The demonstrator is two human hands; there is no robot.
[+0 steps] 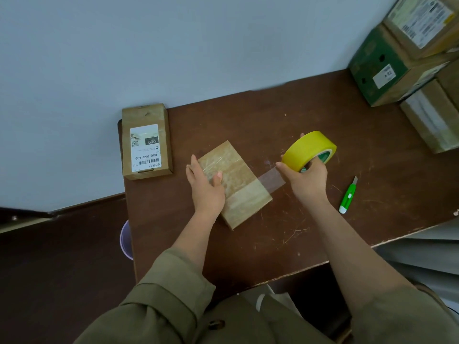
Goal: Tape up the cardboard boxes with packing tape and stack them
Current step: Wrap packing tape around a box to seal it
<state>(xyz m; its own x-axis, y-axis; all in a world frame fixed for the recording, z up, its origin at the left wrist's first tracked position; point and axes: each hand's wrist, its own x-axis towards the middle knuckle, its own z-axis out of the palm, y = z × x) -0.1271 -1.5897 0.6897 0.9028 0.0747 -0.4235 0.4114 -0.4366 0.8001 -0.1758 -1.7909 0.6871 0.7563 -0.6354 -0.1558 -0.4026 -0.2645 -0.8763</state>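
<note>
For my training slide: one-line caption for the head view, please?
Left hand steadies a small cardboard box while the right hand pulls clear tape from a yellow roll.

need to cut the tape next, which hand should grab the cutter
Right. The cutter lies just beside the right hand, though that hand holds the roll. The left hand presses on the box, farther away.

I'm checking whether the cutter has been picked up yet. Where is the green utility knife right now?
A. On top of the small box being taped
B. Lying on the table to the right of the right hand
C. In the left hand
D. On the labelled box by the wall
B: the green utility knife lies on the table, apart from the right hand, which grips the yellow tape roll.
</note>
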